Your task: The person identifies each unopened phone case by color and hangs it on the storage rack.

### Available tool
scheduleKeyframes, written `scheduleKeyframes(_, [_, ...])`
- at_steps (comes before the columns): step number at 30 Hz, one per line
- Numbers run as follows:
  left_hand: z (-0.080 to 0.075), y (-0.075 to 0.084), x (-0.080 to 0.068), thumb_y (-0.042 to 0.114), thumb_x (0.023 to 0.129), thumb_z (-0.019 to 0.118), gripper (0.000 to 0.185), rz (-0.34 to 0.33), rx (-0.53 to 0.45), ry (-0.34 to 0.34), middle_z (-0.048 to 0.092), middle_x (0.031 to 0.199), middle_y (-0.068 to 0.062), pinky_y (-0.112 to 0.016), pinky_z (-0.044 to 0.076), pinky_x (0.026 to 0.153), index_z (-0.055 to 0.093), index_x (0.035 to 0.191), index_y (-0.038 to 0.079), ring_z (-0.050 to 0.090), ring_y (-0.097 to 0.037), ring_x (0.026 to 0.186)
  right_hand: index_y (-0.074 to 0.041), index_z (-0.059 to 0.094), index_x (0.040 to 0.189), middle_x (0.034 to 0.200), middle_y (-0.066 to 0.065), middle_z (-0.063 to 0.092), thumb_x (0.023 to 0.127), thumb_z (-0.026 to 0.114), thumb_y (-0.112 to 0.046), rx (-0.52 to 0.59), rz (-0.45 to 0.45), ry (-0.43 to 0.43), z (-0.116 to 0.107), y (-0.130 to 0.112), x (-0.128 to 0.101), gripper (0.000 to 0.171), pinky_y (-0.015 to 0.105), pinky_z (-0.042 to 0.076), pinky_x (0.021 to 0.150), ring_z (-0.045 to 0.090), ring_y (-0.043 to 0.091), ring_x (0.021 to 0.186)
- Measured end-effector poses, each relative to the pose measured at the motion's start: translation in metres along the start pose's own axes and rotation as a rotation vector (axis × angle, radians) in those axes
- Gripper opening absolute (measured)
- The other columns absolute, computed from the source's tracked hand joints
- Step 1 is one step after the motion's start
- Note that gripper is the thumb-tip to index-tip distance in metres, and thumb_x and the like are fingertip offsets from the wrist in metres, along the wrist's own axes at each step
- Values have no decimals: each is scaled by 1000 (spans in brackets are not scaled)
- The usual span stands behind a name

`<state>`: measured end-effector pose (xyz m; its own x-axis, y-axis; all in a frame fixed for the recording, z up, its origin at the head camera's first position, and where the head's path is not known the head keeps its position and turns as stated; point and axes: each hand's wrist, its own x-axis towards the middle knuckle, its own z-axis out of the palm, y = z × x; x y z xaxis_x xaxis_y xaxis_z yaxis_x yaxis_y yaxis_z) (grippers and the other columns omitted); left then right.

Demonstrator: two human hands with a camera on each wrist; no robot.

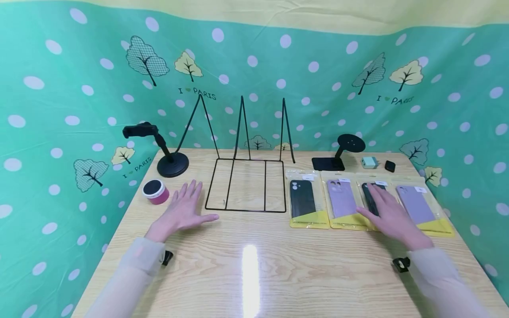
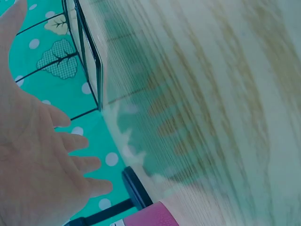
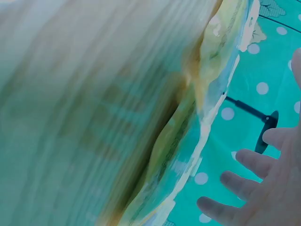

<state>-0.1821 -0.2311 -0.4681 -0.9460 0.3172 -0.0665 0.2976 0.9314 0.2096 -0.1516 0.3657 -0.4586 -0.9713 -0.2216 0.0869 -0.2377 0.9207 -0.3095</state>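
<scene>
Head view: the right hand, fingers spread flat, covers the third packaged phone case, whose long axis runs 12 to 6 o'clock; the left hand lies splayed at 9 o'clock, well apart. Left wrist view: fingers extended, holding nothing. Right wrist view: fingers hover above packaging

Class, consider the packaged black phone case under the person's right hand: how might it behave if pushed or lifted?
The packaged black phone case lies flat in a glossy sleeve, so it would probably slide easily across the smooth wooden table. The sleeve edges look wavy in the right wrist view, so likely floppy. Being thin, it seems light; the right hand is spread above it.
</scene>
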Motion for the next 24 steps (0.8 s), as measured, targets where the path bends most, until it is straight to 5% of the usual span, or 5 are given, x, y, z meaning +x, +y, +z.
scheduleKeyframes(15, [3,3,9,89,67,45,126,29,3,-6,5,155,-25,-65,9,105,14,152,0,5,-47,139,-1,19,151,146,32,28,93,54,-53,64,-9,-23,12,-32,23,85,64,23,101,27,50,130])
scheduleKeyframes(24, [10,-1,18,87,66,51,128,20,-23,-27,8,154,-28,-65,10,105,16,151,-3,6,-47,139,4,29,147,142,31,34,88,64,-49,97,-13,-4,26,-42,32,87,63,25,100,31,48,129])
